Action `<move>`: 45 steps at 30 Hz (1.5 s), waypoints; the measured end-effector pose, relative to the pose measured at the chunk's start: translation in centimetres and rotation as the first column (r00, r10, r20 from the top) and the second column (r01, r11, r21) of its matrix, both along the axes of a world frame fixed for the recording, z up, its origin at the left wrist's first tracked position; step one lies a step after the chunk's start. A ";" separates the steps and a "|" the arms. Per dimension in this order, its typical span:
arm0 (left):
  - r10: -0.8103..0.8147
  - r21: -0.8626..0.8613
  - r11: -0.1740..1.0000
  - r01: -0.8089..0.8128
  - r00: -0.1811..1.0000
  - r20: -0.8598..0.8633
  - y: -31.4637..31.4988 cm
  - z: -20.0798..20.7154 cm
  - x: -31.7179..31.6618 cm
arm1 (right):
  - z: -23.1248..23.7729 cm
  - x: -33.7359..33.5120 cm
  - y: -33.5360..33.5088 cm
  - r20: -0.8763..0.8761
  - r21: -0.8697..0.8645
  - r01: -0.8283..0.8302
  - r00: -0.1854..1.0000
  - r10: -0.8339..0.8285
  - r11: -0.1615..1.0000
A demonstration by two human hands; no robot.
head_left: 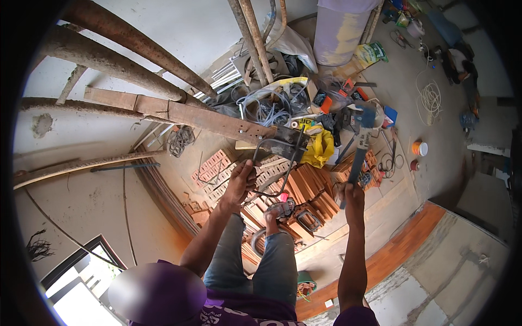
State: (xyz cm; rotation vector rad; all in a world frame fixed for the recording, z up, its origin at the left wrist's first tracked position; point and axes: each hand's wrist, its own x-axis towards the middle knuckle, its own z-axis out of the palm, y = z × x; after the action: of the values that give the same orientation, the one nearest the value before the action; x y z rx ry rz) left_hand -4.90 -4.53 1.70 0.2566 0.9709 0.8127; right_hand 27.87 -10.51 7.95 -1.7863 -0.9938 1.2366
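My left hand (240,182) is closed around one side of a dark metal rod bent into a rectangular loop (290,169). The loop's upper part lies over a dark metal block (285,142) at the end of a long wooden plank (201,119). To the right, my right hand (351,195) grips a hammer (357,163) by its lower handle. The hammer stands upright with its blue-grey head raised, apart from the loop. Whether the loop touches the block all along is hard to tell.
Stacked reddish wood strips (310,190) and hollow bricks (215,165) lie below my hands. Beyond the plank are a yellow bag (321,146), coiled clear hose (261,106) and loose tools. Rusty poles (125,38) slant in from the left. A white-orange bucket (418,148) stands right.
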 end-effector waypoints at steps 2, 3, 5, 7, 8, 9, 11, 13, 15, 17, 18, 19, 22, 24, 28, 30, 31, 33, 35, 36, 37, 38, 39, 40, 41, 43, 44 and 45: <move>-0.008 0.000 1.000 0.008 0.999 -0.045 0.5 0.5 0.1 | -0.7 1.5 -2.3 0.079 -0.024 0.071 0.995 -0.069 0.997; -0.004 -0.013 1.000 0.003 0.999 -0.053 0.7 0.7 0.0 | -0.7 1.7 -3.2 0.082 -0.084 0.114 0.991 -0.107 0.990; -0.001 -0.007 1.000 0.001 0.999 -0.050 0.9 0.9 -0.1 | -1.0 2.1 -4.5 0.093 -0.203 0.198 0.979 -0.182 0.959; -0.016 -0.015 1.000 0.016 0.998 -0.057 1.2 1.0 -0.1 | -1.0 2.0 -5.5 0.157 -0.191 0.186 0.975 -0.157 0.964; -0.026 -0.027 0.999 0.025 0.997 -0.069 1.4 1.2 -0.1 | -1.0 2.0 -5.8 0.188 -0.186 0.179 0.972 -0.144 0.966; -0.035 -0.040 0.999 0.031 0.996 -0.083 1.5 1.4 -0.2 | -1.0 2.1 -6.0 0.233 -0.136 0.133 0.968 -0.099 0.982; -0.047 -0.038 0.998 0.044 0.994 -0.094 1.6 1.5 -0.6 | -1.2 2.9 -6.1 0.327 -0.042 0.030 0.945 -0.015 0.999; -0.065 -0.019 0.998 0.064 0.991 -0.113 1.7 1.0 -0.4 | -1.6 4.8 -5.0 0.436 -0.042 -0.030 0.899 0.045 0.999; -0.072 -0.016 0.997 0.071 0.992 -0.100 1.6 0.9 -0.5 | -1.8 7.1 -3.2 0.575 0.021 -0.103 0.815 0.072 0.994; -0.077 0.001 0.997 0.078 0.993 -0.089 1.6 0.7 -0.4 | -1.3 9.8 -0.5 0.678 0.000 -0.218 0.717 0.160 0.976; -0.073 0.021 0.997 0.075 0.991 -0.113 1.6 0.5 -0.5 | -0.6 11.2 1.4 0.689 -0.081 -0.283 0.677 0.259 0.956; -0.069 0.041 0.996 0.076 0.988 -0.135 1.5 0.3 -0.5 | 0.0 12.1 3.2 0.740 -0.089 -0.365 0.599 0.307 0.927; -0.066 0.081 0.993 0.085 0.974 -0.216 1.3 0.2 -0.2 | 2.3 12.9 8.1 0.854 -0.002 -0.560 0.429 0.293 0.828; -0.073 0.081 0.992 0.094 0.970 -0.233 1.3 0.2 -0.1 | 3.1 13.7 11.3 0.886 -0.008 -0.630 0.355 0.297 0.777; -0.093 0.098 0.988 0.119 0.967 -0.236 1.5 0.3 -0.4 | 5.8 13.2 17.6 0.882 -0.048 -0.751 0.277 0.380 0.659; -0.106 0.072 0.989 0.126 0.968 -0.227 1.5 0.3 -0.5 | 6.7 12.4 20.1 0.866 -0.178 -0.770 0.173 0.469 0.613; -0.112 0.063 0.990 0.129 0.969 -0.221 1.6 0.3 -0.6 | 6.4 12.4 21.3 0.879 -0.152 -0.812 0.150 0.452 0.564; -0.117 0.054 0.990 0.130 0.973 -0.201 1.6 0.2 -0.8 | 5.9 11.8 23.5 0.903 -0.099 -0.888 0.110 0.416 0.450; -0.115 0.054 0.991 0.126 0.978 -0.175 1.6 0.3 -1.2 | 6.1 10.4 25.3 0.872 -0.184 -0.890 0.048 0.487 0.418; -0.120 0.050 0.990 0.131 0.976 -0.184 1.7 0.4 -1.0 | 6.7 9.8 26.0 0.853 -0.235 -0.885 0.010 0.521 0.402; -0.126 0.047 0.989 0.137 0.973 -0.193 1.8 0.6 -0.9 | 6.6 9.7 27.0 0.860 -0.272 -0.886 -0.049 0.508 0.375; -0.131 0.042 0.989 0.143 0.971 -0.202 1.9 0.9 -0.8 | 6.8 9.3 27.7 0.870 -0.237 -0.907 -0.039 0.492 0.347; -0.122 0.030 0.991 0.131 0.973 -0.197 1.9 1.1 -0.7 | 6.9 8.6 28.3 0.878 -0.201 -0.927 -0.027 0.477 0.317; -0.119 0.033 0.991 0.127 0.975 -0.189 1.8 1.1 -0.7 | 6.7 8.2 28.8 0.886 -0.164 -0.944 -0.013 0.463 0.287; -0.116 0.036 0.992 0.124 0.977 -0.181 1.8 1.0 -0.7 | 6.2 8.3 29.6 0.887 -0.204 -0.937 -0.054 0.458 0.285; -0.109 0.036 0.993 0.116 0.980 -0.166 1.9 1.0 -0.8 | 6.1 7.6 30.5 0.884 -0.220 -0.943 -0.085 0.460 0.250; -0.103 0.030 0.994 0.109 0.982 -0.160 1.8 0.9 -0.8 | 6.2 7.3 30.9 0.882 -0.229 -0.945 -0.100 0.460 0.233; -0.098 0.027 0.994 0.104 0.983 -0.157 1.8 0.8 -0.8 | 6.3 7.1 31.4 0.881 -0.240 -0.947 -0.120 0.459 0.215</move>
State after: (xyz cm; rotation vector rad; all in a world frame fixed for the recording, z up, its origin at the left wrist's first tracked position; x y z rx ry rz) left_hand -5.66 -2.73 2.49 0.4009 1.0814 0.7247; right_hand 35.00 20.85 14.20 -1.1210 -3.0543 0.2386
